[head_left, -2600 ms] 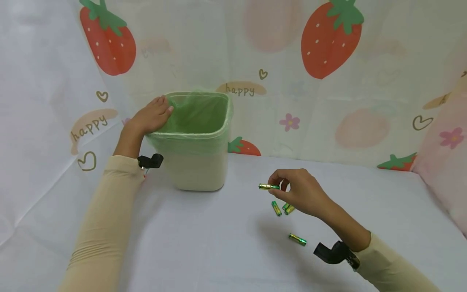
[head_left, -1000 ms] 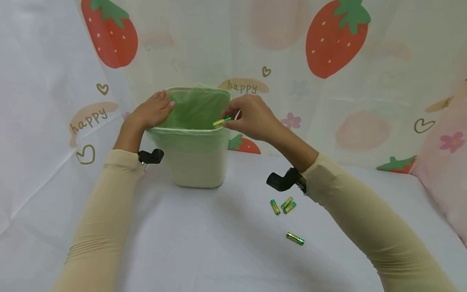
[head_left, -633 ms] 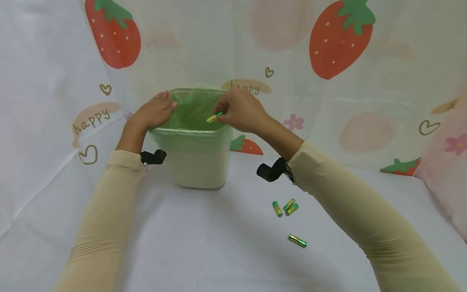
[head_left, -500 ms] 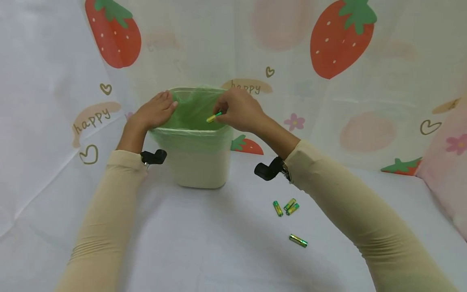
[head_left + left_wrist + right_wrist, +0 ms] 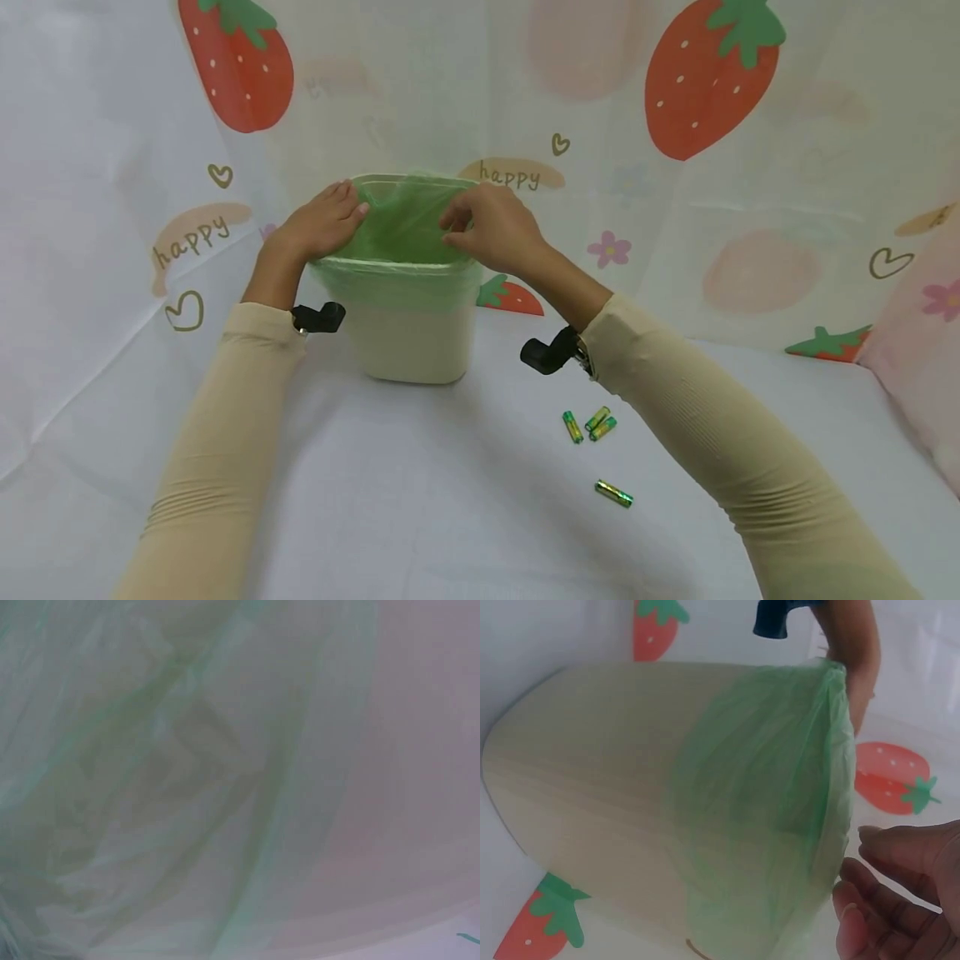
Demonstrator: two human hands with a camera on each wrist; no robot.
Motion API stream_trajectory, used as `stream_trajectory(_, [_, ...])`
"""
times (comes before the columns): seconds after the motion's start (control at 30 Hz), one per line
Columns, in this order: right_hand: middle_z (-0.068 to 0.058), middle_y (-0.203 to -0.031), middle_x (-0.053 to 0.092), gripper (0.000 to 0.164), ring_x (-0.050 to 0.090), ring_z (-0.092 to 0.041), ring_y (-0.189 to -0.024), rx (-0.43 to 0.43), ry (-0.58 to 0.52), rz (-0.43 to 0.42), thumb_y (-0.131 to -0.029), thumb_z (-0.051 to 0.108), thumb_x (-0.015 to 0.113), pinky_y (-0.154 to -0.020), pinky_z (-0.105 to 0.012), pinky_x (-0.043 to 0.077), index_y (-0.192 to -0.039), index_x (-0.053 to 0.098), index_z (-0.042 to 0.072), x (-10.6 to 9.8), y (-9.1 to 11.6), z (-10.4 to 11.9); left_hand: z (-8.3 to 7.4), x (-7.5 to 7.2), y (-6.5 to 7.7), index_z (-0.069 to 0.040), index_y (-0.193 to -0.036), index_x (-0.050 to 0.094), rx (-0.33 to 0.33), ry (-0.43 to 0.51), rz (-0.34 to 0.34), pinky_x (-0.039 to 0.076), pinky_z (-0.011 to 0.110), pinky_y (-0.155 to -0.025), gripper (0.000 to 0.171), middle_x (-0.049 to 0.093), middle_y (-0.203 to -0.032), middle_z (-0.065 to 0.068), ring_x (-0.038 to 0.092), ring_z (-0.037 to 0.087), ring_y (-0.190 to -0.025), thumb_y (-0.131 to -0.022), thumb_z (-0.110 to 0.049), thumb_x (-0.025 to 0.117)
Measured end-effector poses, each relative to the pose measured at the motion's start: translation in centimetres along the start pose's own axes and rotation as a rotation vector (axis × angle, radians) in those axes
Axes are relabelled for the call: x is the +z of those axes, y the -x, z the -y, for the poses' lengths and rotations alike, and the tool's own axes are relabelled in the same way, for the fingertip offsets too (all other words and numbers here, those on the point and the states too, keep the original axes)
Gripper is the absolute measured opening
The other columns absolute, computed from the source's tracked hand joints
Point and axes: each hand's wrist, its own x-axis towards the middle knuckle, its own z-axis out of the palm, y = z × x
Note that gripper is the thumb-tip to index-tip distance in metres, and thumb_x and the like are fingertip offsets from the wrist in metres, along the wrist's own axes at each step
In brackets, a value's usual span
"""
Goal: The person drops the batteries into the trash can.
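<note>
Over the green-lined wastebasket (image 5: 412, 342), my right hand (image 5: 495, 225) slack and unladen, my left hand (image 5: 318, 222) relaxed on its rim (image 5: 401, 267), three green-gold batteries (image 5: 603, 429) clustered, a fourth battery (image 5: 613, 493) apart on the bench (image 5: 420, 492).

A strawberry-printed backdrop (image 5: 420, 100) is hanging behind the white surface (image 5: 450, 517), and pale pink fabric (image 5: 926, 367) is rising along that surface's right side.

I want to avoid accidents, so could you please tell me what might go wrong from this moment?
The right hand is close to the wrinkled green liner and might snag it when drawing back. The left hand rests at the edge of the bin, so pressing harder could tilt it. The lone battery could roll if the right sleeve brushes it.
</note>
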Motion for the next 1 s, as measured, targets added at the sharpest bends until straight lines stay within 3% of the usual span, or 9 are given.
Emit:
stream_trajectory(0.37, [-0.001,-0.094,0.073,0.010,0.064,-0.016,-0.087,-0.048,-0.045,-0.054,-0.095,0.016,0.072,-0.073,-0.031,0.053,-0.100,0.078,0.009,-0.1,1.2,0.1,0.1,0.0,0.1,0.014,-0.155,-0.001,-0.001,0.010,0.004,-0.001,0.050,-0.126,0.066,-0.007,-0.164,0.031,-0.008,0.042,-0.154,-0.113,-0.034,0.016])
stream_trajectory(0.77, [-0.001,-0.091,0.074,0.009,0.064,-0.016,-0.075,-0.074,-0.083,-0.075,-0.094,0.015,0.072,-0.069,-0.030,0.051,-0.095,0.079,0.009,-0.3,4.1,-0.2,0.3,-0.3,0.2,0.015,-0.155,0.000,-0.009,0.002,0.006,-0.001,0.050,-0.126,0.066,-0.007,-0.164,0.032,-0.008,0.043,-0.154,-0.113,-0.032,0.018])
stream_trajectory(1.0, [0.002,-0.094,0.076,0.009,0.065,-0.016,-0.080,-0.082,-0.102,-0.076,-0.094,0.014,0.072,-0.069,-0.031,0.052,-0.096,0.080,0.010,0.1,6.1,-1.0,0.8,-0.3,0.3,0.016,-0.154,0.000,-0.007,-0.003,0.012,-0.001,0.051,-0.125,0.066,-0.007,-0.164,0.033,-0.008,0.044,-0.153,-0.113,-0.033,0.017])
